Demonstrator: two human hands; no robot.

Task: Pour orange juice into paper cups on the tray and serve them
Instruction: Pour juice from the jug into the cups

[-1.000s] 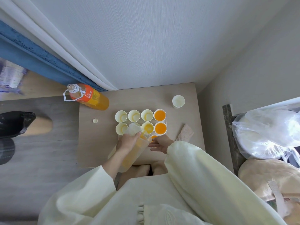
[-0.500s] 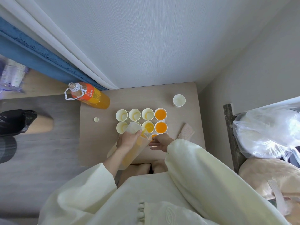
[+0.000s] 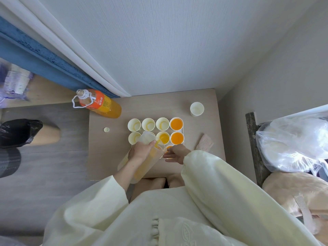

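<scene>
The person sits at a low beige table (image 3: 195,128), in a pale yellow robe with wide sleeves. The left hand (image 3: 142,150) has its fingers curled round the upper part of a clear plastic pitcher (image 3: 147,164) and holds it tilted forward, with the mouth over the tray (image 3: 183,131). Orange juice lies in the lower part of the pitcher. Its spout is above the half-filled cup (image 3: 164,137) in the second row, which holds a lighter yellow juice.

The right hand (image 3: 174,154) lies just beside the pitcher at the near edge of the tray. Its fingers are straight and a little spread, pointing to the left, and they grip nothing. Just above it I see one more cup with juice (image 3: 169,147), mostly hidden.

On the white tray the paper cups stand in rows. The two full cups (image 3: 176,124) are at the right end, one behind the other. The three empty cups (image 3: 148,124) fill the rest of the back row, and another empty one stands at the left of the second row.

A lone paper cup (image 3: 197,109) stands apart, near the back right corner of the table. The big juice bottle (image 3: 101,103) is at the back left corner, open, and its small cap (image 3: 106,129) lies on the table near the left edge. A pinkish cloth (image 3: 205,142) lies to the right of the tray.
</scene>
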